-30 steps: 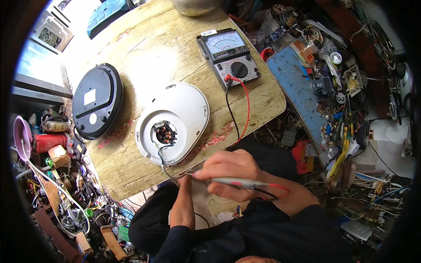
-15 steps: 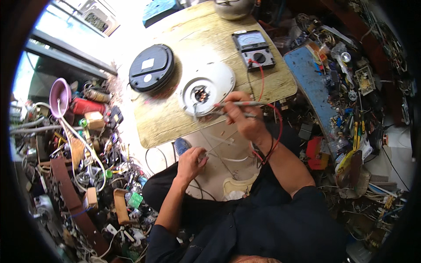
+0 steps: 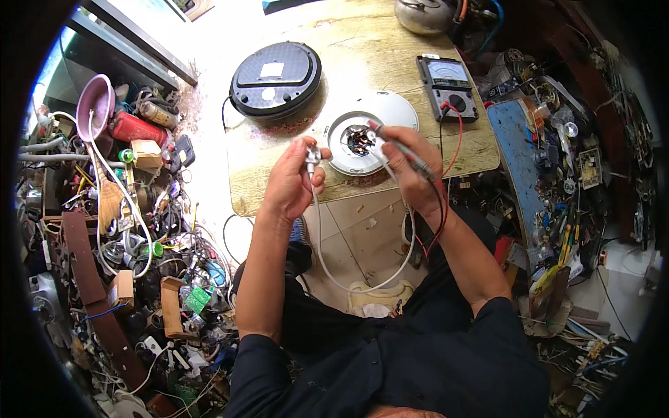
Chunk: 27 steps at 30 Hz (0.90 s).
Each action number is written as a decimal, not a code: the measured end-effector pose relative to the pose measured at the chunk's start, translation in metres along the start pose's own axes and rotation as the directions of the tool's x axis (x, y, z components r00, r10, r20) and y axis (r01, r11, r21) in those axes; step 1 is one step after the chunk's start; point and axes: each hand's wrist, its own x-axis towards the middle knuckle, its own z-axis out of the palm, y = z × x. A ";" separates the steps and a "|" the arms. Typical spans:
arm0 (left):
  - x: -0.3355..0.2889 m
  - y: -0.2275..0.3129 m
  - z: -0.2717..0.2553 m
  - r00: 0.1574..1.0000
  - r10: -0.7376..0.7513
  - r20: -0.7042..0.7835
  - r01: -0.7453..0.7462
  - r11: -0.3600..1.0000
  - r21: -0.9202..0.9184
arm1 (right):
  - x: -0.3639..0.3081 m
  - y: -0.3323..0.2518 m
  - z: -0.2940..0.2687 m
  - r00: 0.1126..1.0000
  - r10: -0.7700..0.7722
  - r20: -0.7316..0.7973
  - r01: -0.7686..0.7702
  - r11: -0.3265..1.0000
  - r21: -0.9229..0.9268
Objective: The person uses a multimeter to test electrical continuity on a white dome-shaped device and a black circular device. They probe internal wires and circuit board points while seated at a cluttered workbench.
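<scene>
My left hand (image 3: 287, 187) is raised over the table's near edge, its fingers closed on a white power plug (image 3: 313, 160). From the plug a white cord (image 3: 348, 287) loops down over the floor and up to my right hand (image 3: 416, 171). That hand grips a pair of test probes (image 3: 418, 161), their red and black leads trailing past the wrist. The probe tips lie close to the wired opening of a round white appliance base (image 3: 390, 109) on the table. Fingers partly hide where the cord ends. An analog multimeter (image 3: 448, 90) lies beyond, leads plugged in.
A round black appliance base (image 3: 276, 78) sits on the wooden table (image 3: 261, 198), left of the white one. A metal pot (image 3: 424, 15) stands at the far edge. Heaps of parts and cables crowd the left floor; a cluttered blue board (image 3: 512, 153) is at right.
My left hand has risen from below the table edge and now shows the white plug. My right hand stays near the white base with the probes. The view has shifted.
</scene>
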 end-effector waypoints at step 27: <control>0.001 -0.017 0.013 0.993 0.043 -0.114 -0.056 0.992 -0.116 | -0.024 0.012 0.052 0.894 -0.334 0.299 0.408 0.883 -0.234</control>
